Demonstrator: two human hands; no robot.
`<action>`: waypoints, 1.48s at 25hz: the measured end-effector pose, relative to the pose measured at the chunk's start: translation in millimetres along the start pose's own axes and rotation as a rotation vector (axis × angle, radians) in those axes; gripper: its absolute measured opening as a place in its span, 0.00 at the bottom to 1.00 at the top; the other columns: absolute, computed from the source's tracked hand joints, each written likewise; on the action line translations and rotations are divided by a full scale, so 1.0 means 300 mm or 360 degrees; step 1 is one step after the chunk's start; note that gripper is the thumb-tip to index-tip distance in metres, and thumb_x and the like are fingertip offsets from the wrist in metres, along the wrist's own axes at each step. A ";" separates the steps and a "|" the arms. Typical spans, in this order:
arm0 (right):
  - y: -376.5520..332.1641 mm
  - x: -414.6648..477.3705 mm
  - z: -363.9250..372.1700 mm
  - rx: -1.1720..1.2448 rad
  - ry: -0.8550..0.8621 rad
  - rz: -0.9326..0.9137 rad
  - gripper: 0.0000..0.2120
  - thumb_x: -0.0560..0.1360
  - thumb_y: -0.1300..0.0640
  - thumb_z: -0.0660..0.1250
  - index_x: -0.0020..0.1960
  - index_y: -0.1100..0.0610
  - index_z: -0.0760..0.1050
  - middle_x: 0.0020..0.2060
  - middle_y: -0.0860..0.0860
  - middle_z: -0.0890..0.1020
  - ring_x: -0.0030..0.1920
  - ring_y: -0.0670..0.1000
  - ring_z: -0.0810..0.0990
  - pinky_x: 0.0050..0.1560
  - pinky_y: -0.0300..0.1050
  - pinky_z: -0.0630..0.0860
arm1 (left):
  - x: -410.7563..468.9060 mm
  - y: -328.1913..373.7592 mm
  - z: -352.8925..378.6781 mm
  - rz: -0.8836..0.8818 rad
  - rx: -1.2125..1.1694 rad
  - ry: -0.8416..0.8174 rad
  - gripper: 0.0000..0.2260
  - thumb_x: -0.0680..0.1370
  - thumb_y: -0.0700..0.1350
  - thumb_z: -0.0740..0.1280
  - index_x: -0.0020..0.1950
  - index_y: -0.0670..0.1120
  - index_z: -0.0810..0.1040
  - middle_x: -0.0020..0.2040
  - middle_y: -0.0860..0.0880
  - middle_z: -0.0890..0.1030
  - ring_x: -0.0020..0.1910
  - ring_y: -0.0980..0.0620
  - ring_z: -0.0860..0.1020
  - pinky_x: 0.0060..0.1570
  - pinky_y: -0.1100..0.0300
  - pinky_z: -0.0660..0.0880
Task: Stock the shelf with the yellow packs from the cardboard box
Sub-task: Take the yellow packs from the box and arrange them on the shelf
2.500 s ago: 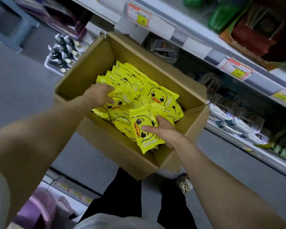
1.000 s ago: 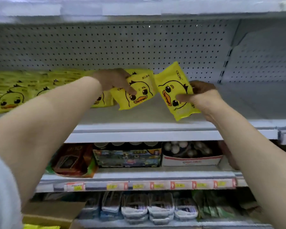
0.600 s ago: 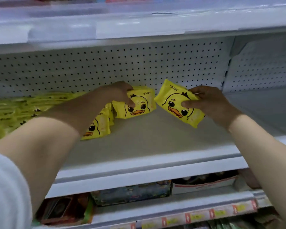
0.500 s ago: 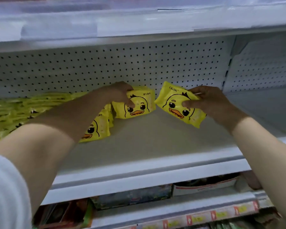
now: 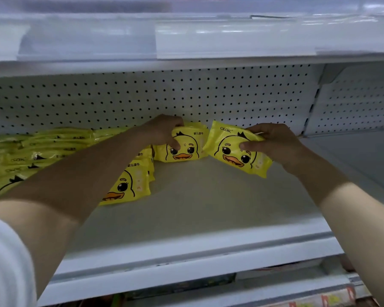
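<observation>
My left hand (image 5: 164, 132) grips a yellow duck pack (image 5: 186, 147) standing at the back of the white shelf (image 5: 197, 207), against the pegboard. My right hand (image 5: 273, 142) pinches a second yellow duck pack (image 5: 228, 156), tilted, its lower edge close to the shelf surface just right of the first. Several more yellow packs (image 5: 42, 151) lie stacked along the shelf's left part, and one more pack (image 5: 129, 185) leans in front beside my left forearm. The cardboard box is out of view.
A perforated white back panel (image 5: 208, 96) closes the shelf behind. Another shelf's front rail (image 5: 186, 41) hangs overhead. A bracket and divider (image 5: 313, 103) stand at the right, with bare shelf beyond them. Lower shelves with goods and price tags (image 5: 333, 299) show at the bottom.
Both hands carried packs up from the box to the shelf. In the last half second the right pack has turned more upright and dropped closer to the shelf; the left pack has stayed in place.
</observation>
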State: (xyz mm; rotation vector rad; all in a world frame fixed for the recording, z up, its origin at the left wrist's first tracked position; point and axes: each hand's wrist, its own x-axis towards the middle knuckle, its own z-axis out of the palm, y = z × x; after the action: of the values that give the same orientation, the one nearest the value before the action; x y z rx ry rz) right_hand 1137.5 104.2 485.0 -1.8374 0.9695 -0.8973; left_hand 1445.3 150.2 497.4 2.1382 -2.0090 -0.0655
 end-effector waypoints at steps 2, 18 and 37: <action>-0.001 0.004 0.010 -0.0004 -0.0024 -0.0016 0.19 0.65 0.61 0.80 0.55 0.54 0.83 0.45 0.48 0.85 0.42 0.46 0.84 0.41 0.38 0.78 | 0.004 -0.006 0.006 0.0065 0.0150 0.0084 0.31 0.65 0.49 0.80 0.65 0.48 0.73 0.57 0.47 0.76 0.54 0.49 0.71 0.48 0.58 0.68; 0.069 -0.094 0.081 0.0195 -0.0353 -0.0309 0.16 0.66 0.65 0.79 0.49 0.57 0.76 0.41 0.50 0.84 0.41 0.50 0.83 0.39 0.44 0.79 | -0.265 0.237 0.160 0.0164 -0.1464 0.0260 0.10 0.73 0.43 0.75 0.51 0.51 0.77 0.52 0.58 0.80 0.52 0.64 0.78 0.50 0.64 0.74; 0.082 -0.064 0.115 0.0220 -0.0085 -0.0420 0.07 0.74 0.62 0.73 0.41 0.63 0.78 0.37 0.53 0.85 0.41 0.47 0.82 0.45 0.38 0.76 | -0.309 0.223 0.024 0.0132 -0.0525 0.0274 0.11 0.73 0.51 0.74 0.48 0.47 0.78 0.44 0.56 0.79 0.47 0.57 0.77 0.39 0.75 0.67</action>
State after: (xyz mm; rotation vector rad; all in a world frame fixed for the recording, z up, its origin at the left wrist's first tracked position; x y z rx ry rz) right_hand 1152.1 124.7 445.9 -1.8866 0.6243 -1.0406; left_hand 1371.8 237.7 492.5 1.7929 -1.8397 -0.1805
